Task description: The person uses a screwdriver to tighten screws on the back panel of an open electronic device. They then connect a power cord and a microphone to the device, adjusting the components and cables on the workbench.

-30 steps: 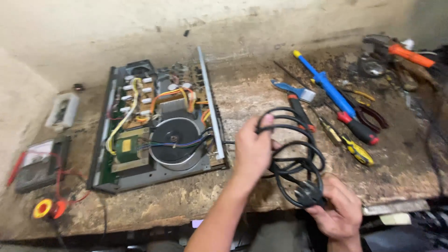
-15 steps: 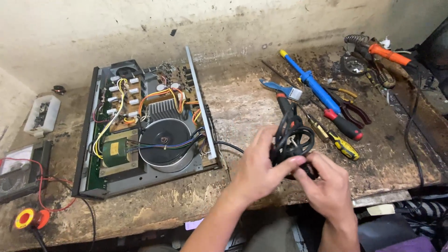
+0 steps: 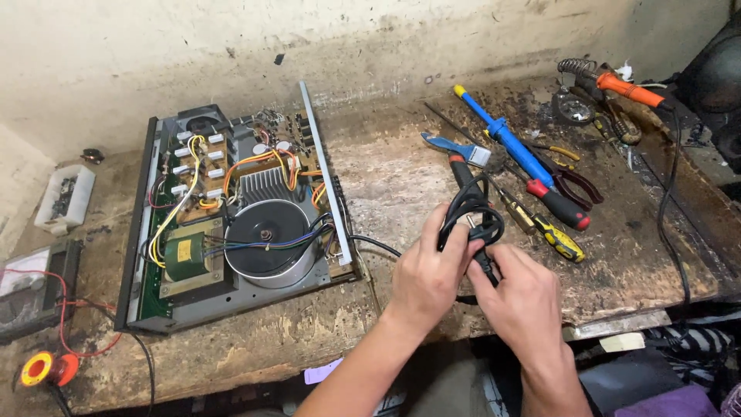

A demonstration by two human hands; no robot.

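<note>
Wooden bench (image 3: 401,177), scarred and stained, spanning the scene under a pale wall. On its left half, an open amplifier (image 3: 239,224) with lid off: round transformer (image 3: 266,241) near centre, finned heatsink (image 3: 265,185) just beyond it, yellow, orange and blue wires looping over the boards. Far left, at the bench edge, a meter (image 3: 31,286) with red leads, a small white box (image 3: 65,197) beyond it, and a red-and-yellow tape roll (image 3: 46,369) at the near corner.

Centre right, near the bench edge, both hands together. Left hand (image 3: 428,274) closed around a coiled black cable (image 3: 471,212), loops gathered upright between the fingers. Right hand (image 3: 521,297) just beside it, touching, fingers pinched on the cable's plug end below the coil. One strand running left from the coil to the amplifier's near right corner.

Right of the hands, a scatter of tools lying flat: blue desoldering pump (image 3: 502,139) with yellow tip, angled far-left to near-right; red-handled screwdriver (image 3: 559,205) just beside it; yellow-and-black screwdriver (image 3: 552,235) nearer; small brush (image 3: 459,148) with blue handle to the left; pliers (image 3: 579,181) with dark red grips. Far right corner, an orange soldering iron (image 3: 629,89) beside a coiled stand, its black cord trailing down the bench's right side.
</note>
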